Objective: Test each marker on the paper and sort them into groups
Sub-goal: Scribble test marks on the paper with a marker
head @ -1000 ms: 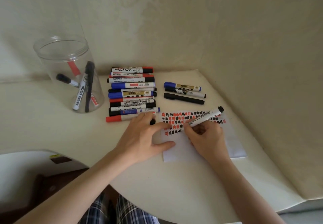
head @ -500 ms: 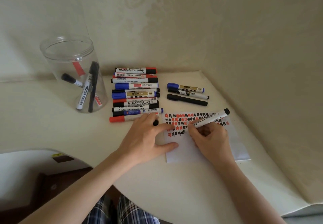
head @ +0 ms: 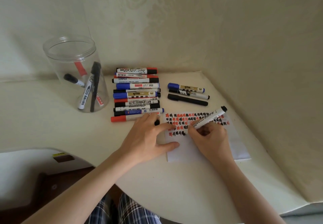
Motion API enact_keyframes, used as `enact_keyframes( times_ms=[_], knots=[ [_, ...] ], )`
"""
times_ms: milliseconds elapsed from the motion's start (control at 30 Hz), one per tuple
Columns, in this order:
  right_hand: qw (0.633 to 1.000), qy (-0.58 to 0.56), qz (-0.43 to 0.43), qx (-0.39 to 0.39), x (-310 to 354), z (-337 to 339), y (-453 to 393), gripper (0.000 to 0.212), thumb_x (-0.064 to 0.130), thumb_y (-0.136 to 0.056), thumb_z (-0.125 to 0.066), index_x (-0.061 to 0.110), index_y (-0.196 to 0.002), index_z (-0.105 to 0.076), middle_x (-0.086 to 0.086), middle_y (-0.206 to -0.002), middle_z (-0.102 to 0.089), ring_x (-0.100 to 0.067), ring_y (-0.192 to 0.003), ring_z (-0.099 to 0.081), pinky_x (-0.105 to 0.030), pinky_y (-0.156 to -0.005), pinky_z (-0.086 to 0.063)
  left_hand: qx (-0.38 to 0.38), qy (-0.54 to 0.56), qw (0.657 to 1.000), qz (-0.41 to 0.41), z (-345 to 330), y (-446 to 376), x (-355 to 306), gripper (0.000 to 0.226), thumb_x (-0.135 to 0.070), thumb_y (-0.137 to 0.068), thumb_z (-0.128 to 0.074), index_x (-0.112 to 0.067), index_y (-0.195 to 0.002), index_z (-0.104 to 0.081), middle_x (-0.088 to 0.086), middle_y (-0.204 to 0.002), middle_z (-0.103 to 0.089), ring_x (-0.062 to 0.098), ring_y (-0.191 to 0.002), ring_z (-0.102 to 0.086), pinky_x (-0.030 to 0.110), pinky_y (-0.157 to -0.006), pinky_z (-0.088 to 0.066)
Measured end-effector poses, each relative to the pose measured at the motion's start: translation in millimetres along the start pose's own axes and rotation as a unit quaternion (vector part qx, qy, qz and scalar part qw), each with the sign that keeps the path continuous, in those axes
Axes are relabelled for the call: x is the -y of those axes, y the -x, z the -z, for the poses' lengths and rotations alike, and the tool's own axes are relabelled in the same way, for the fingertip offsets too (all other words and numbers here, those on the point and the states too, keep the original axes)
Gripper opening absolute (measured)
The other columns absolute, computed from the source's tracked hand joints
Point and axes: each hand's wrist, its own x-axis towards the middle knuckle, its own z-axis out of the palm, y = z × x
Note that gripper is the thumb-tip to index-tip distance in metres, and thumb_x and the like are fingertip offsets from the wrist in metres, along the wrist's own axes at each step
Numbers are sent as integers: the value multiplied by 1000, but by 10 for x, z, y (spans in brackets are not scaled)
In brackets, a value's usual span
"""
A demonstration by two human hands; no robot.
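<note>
My right hand (head: pixel 209 141) grips a white marker with a black end (head: pixel 210 117), its tip down on the white paper (head: pixel 183 152) at the end of the lowest row of red and black marks. My left hand (head: pixel 146 140) presses the paper's left edge with index finger and thumb. A small black cap (head: pixel 156 122) is pinched between its fingers. Several markers (head: pixel 136 94) lie stacked side by side left of the paper. Three more markers (head: pixel 188 93) lie in a group behind the paper.
A clear plastic jar (head: pixel 70 63) stands at the back left with a few markers leaning inside. The cream table (head: pixel 52 127) curves toward me, with walls close behind and on the right. My legs in plaid show under the front edge.
The marker tip has worked slightly along the lowest row of marks. My left hand keeps its place on the paper. The view has shifted a little.
</note>
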Motion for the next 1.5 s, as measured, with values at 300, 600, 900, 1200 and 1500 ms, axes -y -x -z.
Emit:
enact_keyframes(
  times_ms=[300, 600, 900, 1200, 1500],
  knots=[
    [987, -137, -87, 10, 118, 119, -75, 8, 27, -89, -69, 22, -86, -74, 14, -60, -65, 3, -54, -57, -8, -49, -40, 51, 282, 951, 113, 294, 28, 19, 14, -15, -105, -36, -18, -111, -48, -5, -102, -55, 5, -98, -54, 13, -81, -42],
    [937, -321, -80, 116, 546, 16, 222, 17, 14, -95, -59, 6, -87, -71, -9, -70, -61, -18, -66, -54, -30, -57, -42, -33, 435, 894, 106, 608, 452, 31, 29, -7, -94, -60, -19, -120, -66, 1, -102, -69, 13, -85, -68, 19, -84, -52],
    [944, -294, -9, 146, 773, -196, 493, 23, 22, -93, -63, 13, -72, -68, -7, -65, -53, -17, -60, -43, -24, -51, -39, -94, 499, 850, 137, 738, 609, 9, 16, -3, -90, -65, -8, -104, -70, 1, -86, -73, 14, -76, -68, 18, -72, -52],
    [943, -290, -19, 161, 835, -308, 533, 16, 21, -89, -68, 6, -91, -72, -6, -68, -66, -15, -61, -57, -25, -58, -49, -85, 480, 864, 125, 804, 584, -51, 17, -1, -89, -67, -16, -96, -72, -9, -86, -74, 11, -78, -69, 19, -75, -54],
    [899, -383, -72, 199, 914, -435, 598, 11, 15, -90, -67, 5, -88, -69, -10, -70, -58, -17, -65, -52, -27, -62, -47, -107, 446, 882, 108, 847, 628, 16, 13, -4, -87, -70, -14, -96, -72, -4, -84, -73, 10, -76, -67, 22, -73, -55]
  ],
)
